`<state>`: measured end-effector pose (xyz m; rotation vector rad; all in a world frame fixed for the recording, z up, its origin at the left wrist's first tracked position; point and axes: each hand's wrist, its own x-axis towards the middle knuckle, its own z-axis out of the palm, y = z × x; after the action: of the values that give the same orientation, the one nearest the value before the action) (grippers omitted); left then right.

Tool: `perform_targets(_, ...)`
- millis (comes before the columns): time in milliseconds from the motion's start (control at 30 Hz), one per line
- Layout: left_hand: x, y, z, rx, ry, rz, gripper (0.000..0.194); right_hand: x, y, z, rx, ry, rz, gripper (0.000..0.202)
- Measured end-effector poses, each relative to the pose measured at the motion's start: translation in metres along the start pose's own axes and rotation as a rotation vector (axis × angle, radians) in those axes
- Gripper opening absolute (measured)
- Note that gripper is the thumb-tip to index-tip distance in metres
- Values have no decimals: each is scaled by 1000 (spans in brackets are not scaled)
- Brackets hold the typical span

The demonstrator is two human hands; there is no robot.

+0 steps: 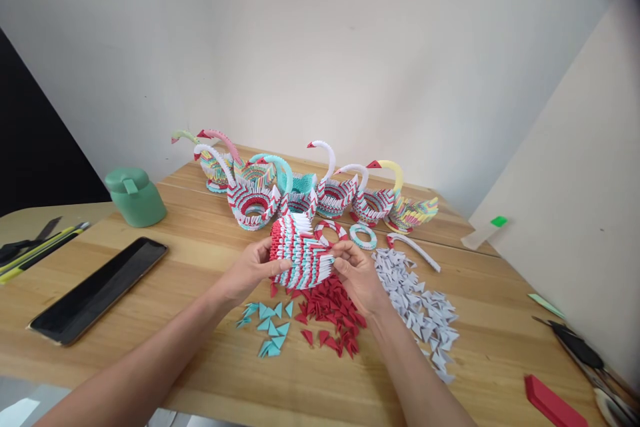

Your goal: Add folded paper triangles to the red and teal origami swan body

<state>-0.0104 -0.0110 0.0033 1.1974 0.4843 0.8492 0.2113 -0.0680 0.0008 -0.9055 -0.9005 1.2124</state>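
A folded-paper swan body (300, 252) in red, white and turquoise is held tilted above the table. My left hand (255, 265) grips its left side, thumb across the front and fingers behind. At the right rim, my right hand (357, 273) pinches with thumb and fingertips at the white points; a small turquoise paper piece seems to show there. Below the body lie loose red paper triangles (335, 313) and a few turquoise triangles (273, 327). Right of my right hand spreads a pile of pale grey-white triangles (420, 300).
Finished paper swans (253, 203) stand in a row at the back. Before them lie a red-white ring (330, 224), a turquoise-white ring (363, 237) and a swan neck (415, 250). At left are a phone (100, 290), green container (135, 197) and cutter (43, 250); at right, scissors (575, 347).
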Motion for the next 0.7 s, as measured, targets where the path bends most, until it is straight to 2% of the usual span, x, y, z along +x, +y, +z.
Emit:
perform_targets(400, 2, 1, 4, -57, 6, 7, 46, -2, 8, 13, 135, 97, -84, 29)
perform_targets(700, 2, 0, 5, -71, 18, 12, 48, -4, 13, 20, 147, 194, -144, 29)
